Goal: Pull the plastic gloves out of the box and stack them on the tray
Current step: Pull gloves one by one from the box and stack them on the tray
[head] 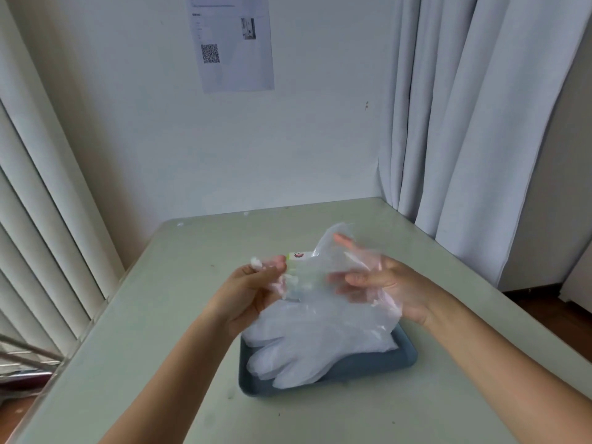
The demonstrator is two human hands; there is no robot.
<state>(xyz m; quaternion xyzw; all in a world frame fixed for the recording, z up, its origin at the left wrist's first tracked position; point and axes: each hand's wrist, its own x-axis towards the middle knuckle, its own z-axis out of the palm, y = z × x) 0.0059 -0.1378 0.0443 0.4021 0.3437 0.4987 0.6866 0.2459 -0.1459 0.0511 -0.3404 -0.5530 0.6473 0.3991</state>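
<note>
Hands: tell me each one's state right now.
Left hand: pinches the clear glove by its bunched end.
Right hand: open, straight fingers spread against the clear glove.

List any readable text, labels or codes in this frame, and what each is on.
Paper sheet on the wall: heading and printed lines, too blurred to read.
QR code on that sheet: visible, no legible characters.
Box: small red mark on its label, too blurred to read.
Nothing else shows text.
</note>
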